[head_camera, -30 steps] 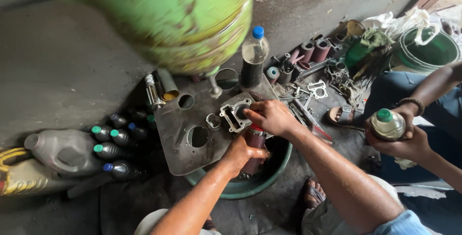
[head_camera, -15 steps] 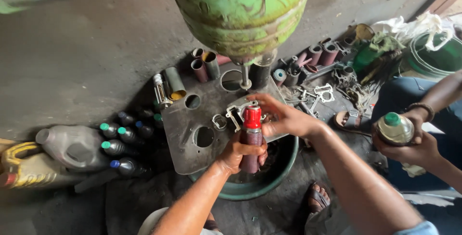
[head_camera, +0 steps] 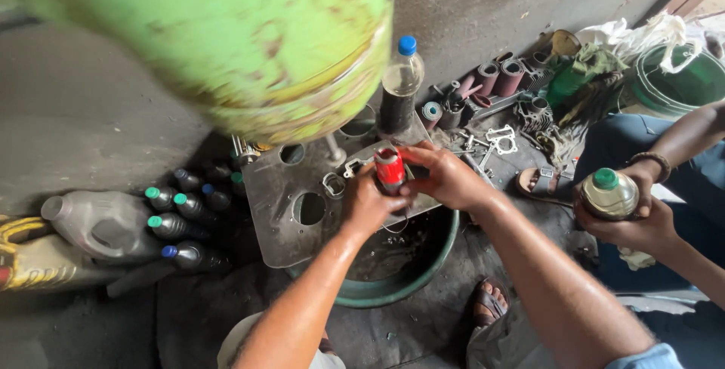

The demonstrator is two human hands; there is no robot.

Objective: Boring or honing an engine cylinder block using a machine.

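both hands [head_camera: 408,188] grip red canister [head_camera: 390,168] over green basin [head_camera: 442,252]

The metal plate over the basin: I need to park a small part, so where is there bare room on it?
On the metal plate, the near-left corner, between the round hole and the bottles, is bare. The far edge is crowded by the tall bottle and fittings; both hands, left hand and right hand, cover the right side around the red can.

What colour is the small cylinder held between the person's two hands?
Red, with a grey metal top; the small cylinder shows best in the head view.
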